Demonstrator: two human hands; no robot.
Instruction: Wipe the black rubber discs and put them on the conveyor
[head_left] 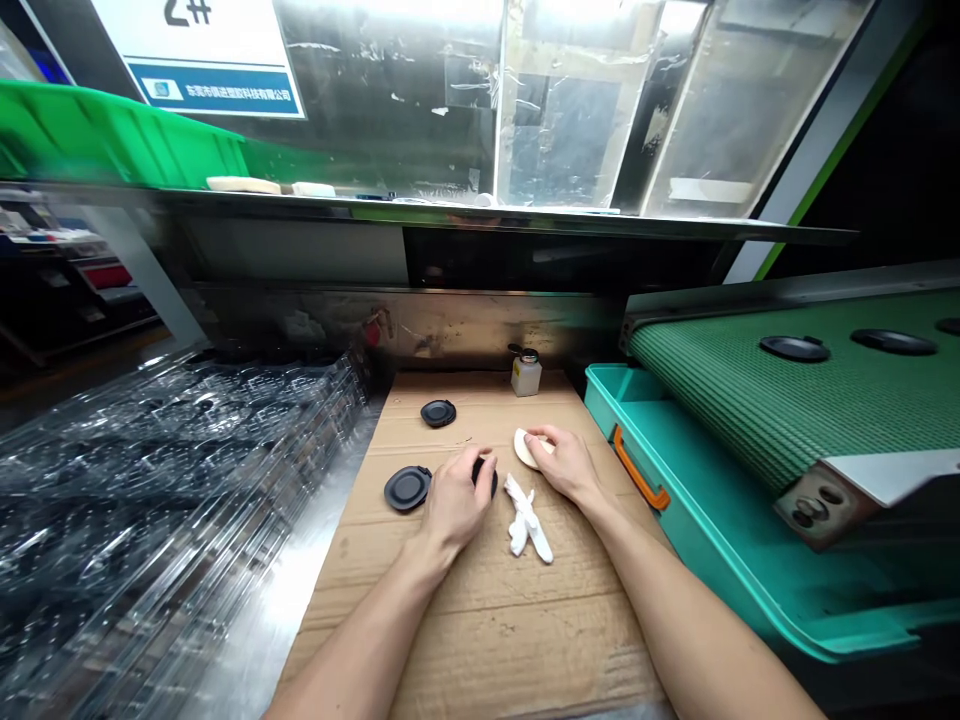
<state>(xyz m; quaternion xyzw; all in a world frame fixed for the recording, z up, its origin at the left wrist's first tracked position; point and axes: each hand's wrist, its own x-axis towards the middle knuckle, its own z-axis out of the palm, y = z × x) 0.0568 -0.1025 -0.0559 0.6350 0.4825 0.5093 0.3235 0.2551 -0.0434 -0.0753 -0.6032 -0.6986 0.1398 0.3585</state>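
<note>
My left hand (459, 498) is closed on a black round plastic part (486, 478), mostly covered by the fingers. In my right hand (566, 460) is a flat, round white pad (523, 449), pinched at its edge, a little apart from the black part. Crumpled white cloth strips (529, 520) lie crossed on the cardboard (480, 600) between my forearms. To the left of my left hand rests another black round part (407, 488) with a small tab. A similar black part (438, 413) lies farther back. Near the back edge stands a small whitish bottle (526, 373) with its dark cap flipped up.
Clear plastic trays (172, 500) are stacked at the left. A teal bin (720, 540) with an orange handle (637, 470) stands right, beneath a green conveyor belt (750, 400) carrying black parts (892, 342). A metal shelf (450, 212) with a green crate (120, 135) spans the back.
</note>
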